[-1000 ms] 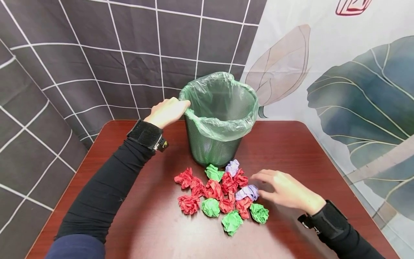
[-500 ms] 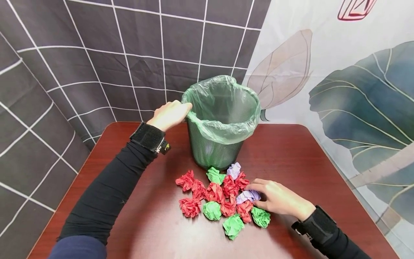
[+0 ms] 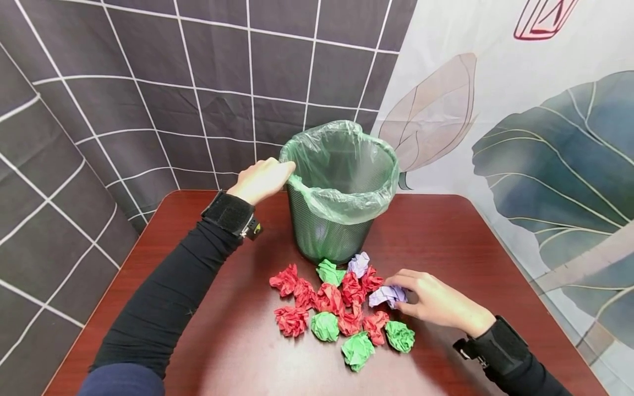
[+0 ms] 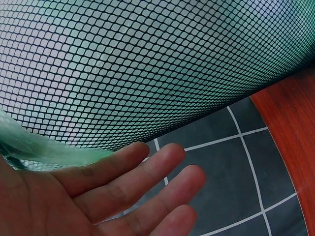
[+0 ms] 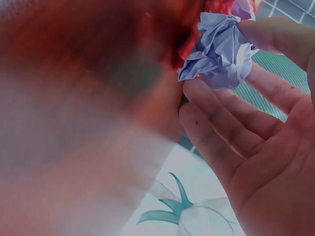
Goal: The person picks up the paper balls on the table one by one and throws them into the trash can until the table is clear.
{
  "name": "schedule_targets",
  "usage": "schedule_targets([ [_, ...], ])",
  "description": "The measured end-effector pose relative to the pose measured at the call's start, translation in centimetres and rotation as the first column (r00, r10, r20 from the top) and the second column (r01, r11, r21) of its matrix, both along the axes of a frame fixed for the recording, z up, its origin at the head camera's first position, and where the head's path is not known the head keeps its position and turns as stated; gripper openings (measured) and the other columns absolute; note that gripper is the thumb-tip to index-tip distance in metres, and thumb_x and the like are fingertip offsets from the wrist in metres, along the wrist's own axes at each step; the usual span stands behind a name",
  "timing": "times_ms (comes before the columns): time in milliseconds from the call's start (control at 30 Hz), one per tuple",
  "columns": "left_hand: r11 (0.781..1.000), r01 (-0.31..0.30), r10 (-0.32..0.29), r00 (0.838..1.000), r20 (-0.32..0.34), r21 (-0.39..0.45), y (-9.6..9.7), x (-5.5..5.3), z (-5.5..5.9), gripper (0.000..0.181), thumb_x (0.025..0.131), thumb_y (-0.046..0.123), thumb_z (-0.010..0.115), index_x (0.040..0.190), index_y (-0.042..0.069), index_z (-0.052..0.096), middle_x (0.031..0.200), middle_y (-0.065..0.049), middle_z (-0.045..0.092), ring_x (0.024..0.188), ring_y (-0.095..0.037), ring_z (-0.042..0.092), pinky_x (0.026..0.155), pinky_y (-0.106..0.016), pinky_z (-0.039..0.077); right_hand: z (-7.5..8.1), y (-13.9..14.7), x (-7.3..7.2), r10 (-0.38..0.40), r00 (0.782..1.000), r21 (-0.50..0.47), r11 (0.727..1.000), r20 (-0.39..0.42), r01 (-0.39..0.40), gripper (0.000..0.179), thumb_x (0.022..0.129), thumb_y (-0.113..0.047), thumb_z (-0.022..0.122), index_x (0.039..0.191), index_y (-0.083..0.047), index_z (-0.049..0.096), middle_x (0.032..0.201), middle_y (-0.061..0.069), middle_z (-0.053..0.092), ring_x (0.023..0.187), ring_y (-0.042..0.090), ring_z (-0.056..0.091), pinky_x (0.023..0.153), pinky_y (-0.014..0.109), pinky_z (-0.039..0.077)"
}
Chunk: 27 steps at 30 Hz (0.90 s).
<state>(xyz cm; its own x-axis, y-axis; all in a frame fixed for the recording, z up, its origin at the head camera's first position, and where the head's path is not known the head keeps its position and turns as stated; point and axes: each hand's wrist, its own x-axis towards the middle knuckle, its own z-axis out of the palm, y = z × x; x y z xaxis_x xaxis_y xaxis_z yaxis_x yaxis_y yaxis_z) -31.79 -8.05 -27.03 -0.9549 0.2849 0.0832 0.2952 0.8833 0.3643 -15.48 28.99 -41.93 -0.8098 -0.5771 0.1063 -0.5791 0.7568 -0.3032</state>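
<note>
My right hand [image 3: 438, 300] pinches a crumpled purple paper ball [image 3: 388, 296] between thumb and fingers, at the right side of the pile. In the right wrist view that purple ball [image 5: 219, 51] sits between the thumb and fingertips. My left hand [image 3: 262, 179] holds the left rim of a black mesh trash bin [image 3: 324, 236], thumb over the rim. From the left wrist view, its fingers [image 4: 162, 167] extend along the outside of the mesh. A translucent green bag [image 3: 342, 206] lines the bin and folds over its rim.
Crumpled red [image 3: 291, 320], green [image 3: 358, 350] and purple [image 3: 359, 264] paper balls lie on the reddish-brown table [image 3: 223, 330] before the bin. A dark grid-patterned cloth [image 3: 208, 60] hangs behind and left, a leaf-patterned one [image 3: 446, 165] at right.
The right hand has reached left to the purple paper ball, taken hold of it and shifted it slightly right, off the red ball. The left hand stays on the bin rim.
</note>
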Motion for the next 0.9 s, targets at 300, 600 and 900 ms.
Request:
schedule_targets([
  [300,0.999,-0.024,0.023,0.999,0.025,0.027,0.0,-0.1,0.0,0.039,0.098,0.044,0.034,0.083,0.014,0.054,0.099,-0.006,0.066,0.094,-0.030,0.063,0.077,-0.060,0.050,2.6,1.1,-0.8,-0.018,0.991,-0.052,0.999,-0.136,0.011,0.036,0.083,-0.018,0.080,0.116,-0.021,0.068,0.105,-0.016,0.062,0.089,-0.001,0.057,0.078,0.026,0.053],
  [600,0.999,-0.022,0.022,1.000,0.021,0.029,0.0,-0.1,-0.1,0.038,0.098,0.044,0.034,0.085,0.015,0.054,0.101,-0.006,0.066,0.094,-0.030,0.064,0.077,-0.061,0.049,7.4,1.4,-1.6,-0.026,0.964,-0.063,0.998,-0.265,0.010,0.039,0.080,-0.015,0.083,0.116,-0.017,0.068,0.107,-0.012,0.064,0.092,0.001,0.057,0.083,0.011,0.042],
  [900,1.000,-0.006,0.006,1.000,0.008,0.019,0.1,-0.2,-0.2,0.036,0.098,0.043,0.034,0.086,0.015,0.054,0.102,-0.006,0.066,0.094,-0.030,0.064,0.076,-0.061,0.049,14.6,1.7,-2.0,-0.045,0.896,-0.092,0.996,-0.443,0.005,0.046,0.074,-0.008,0.083,0.117,-0.014,0.069,0.109,-0.005,0.067,0.096,0.002,0.055,0.088,0.010,0.036],
])
